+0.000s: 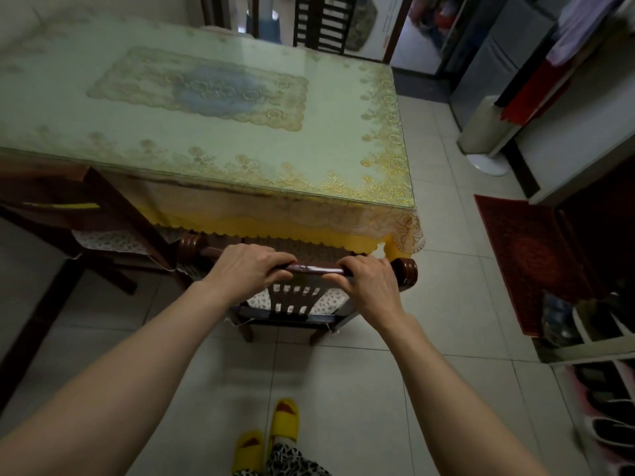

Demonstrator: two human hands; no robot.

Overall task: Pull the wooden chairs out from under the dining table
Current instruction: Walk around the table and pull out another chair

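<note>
A dark wooden chair (pixel 314 269) stands at the near edge of the dining table (pixel 240 146), its seat partly under the tablecloth's yellow fringe. Both hands grip its curved top rail. My left hand (pixel 249 269) is wrapped over the rail left of centre. Toward the rail's right end, my right hand (pixel 369 281) is closed on it. A patterned cushion shows through the chair's slatted back. A second wooden chair (pixel 103 214) stands at the left, angled beside the table corner, with a similar cushion on its seat.
Another dark slatted chair (pixel 321 22) is at the table's far side. A red mat (pixel 522 259) and a shoe rack (pixel 591 341) lie on the right. A white standing appliance (pixel 484 132) is at the upper right. My yellow slippers (pixel 271 431) are on pale floor tiles behind the chair.
</note>
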